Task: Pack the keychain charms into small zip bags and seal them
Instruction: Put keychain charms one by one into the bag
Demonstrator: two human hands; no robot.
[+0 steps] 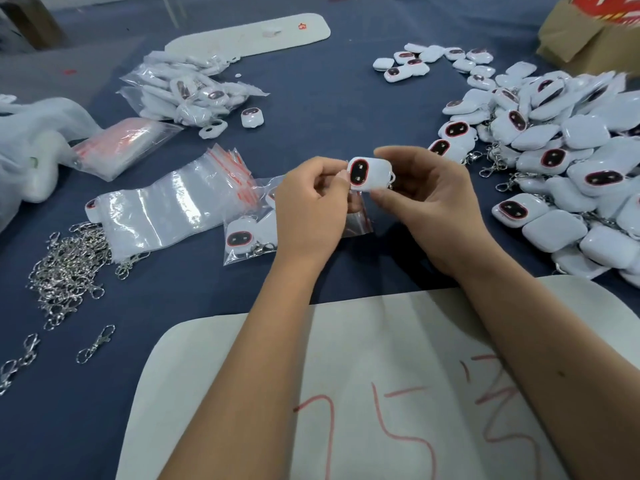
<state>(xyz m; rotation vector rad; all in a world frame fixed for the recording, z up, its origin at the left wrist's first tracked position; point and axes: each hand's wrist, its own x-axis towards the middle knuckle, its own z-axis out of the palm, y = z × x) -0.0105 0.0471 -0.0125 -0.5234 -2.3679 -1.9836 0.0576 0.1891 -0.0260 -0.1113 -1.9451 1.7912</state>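
Keychain charm (pixel 365 174), white with a dark oval face, held above the blue surface (pixel 329 109) between both hands: right hand (pixel 429 202) fingers curl around it; left hand (pixel 311 206) fingers pinch its left edge and a small zip bag (pixel 356 216) hanging below. Loose charms (pixel 554 161) are heaped right; empty bags (pixel 166 209) lie left.

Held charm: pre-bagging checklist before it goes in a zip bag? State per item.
1. Charm secured: ok, right hand grips it by thumb and fingers, dark face showing.
2. Clasp attached to this charm: cannot tell, only a bit of metal shows at its right edge.
3. Bag ready in left hand: cannot tell, its curled fingers sit at the charm's left edge and hide what they pinch.
4. Bag mouth open: cannot tell, none visible at the charm.
5. Empty zip bags within reach: ok, stack lies left of the hands.
6. Unpacked charm pile at hand: ok, on the right.
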